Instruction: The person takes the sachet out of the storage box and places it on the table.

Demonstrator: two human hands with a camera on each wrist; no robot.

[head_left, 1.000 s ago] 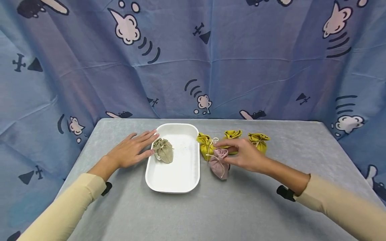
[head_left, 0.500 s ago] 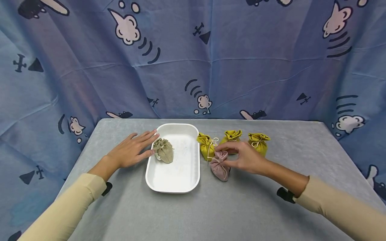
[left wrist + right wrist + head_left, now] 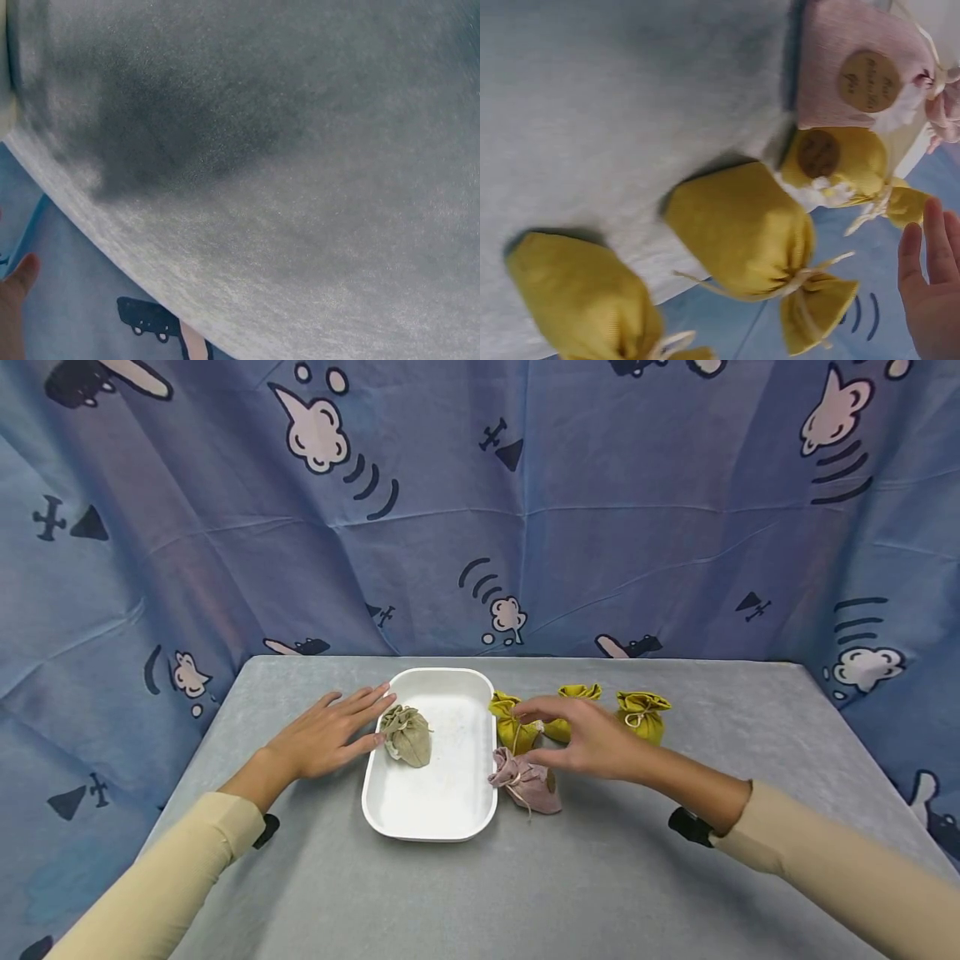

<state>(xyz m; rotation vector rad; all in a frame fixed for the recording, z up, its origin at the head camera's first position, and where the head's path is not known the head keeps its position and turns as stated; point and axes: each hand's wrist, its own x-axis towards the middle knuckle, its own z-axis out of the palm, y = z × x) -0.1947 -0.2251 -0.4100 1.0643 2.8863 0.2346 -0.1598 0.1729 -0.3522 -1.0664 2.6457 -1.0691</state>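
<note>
A white tray (image 3: 450, 810) sits mid-table with a beige drawstring pouch (image 3: 407, 735) in its far left part. My left hand (image 3: 360, 722) lies flat on the table, its fingertips at the tray's left rim, right by the beige pouch. A pink pouch (image 3: 527, 782) (image 3: 855, 71) lies tipped on its side against the tray's right rim. Just above and behind it my right hand (image 3: 555, 735) hovers with fingers spread, holding nothing. Three yellow pouches (image 3: 512, 725) (image 3: 577, 693) (image 3: 642, 713) stand in a row behind the right hand; the hand partly covers the middle one.
The grey table (image 3: 600, 893) (image 3: 300, 150) ends at a blue printed curtain (image 3: 480, 510) that hangs behind and to both sides. In the right wrist view, the yellow pouches (image 3: 742, 232) (image 3: 577, 300) lie close beside my fingers (image 3: 930, 292).
My right hand has let go of the pink pouch, which has tipped over to the left against the tray. The hand has lifted slightly leftward. My left hand has not moved.
</note>
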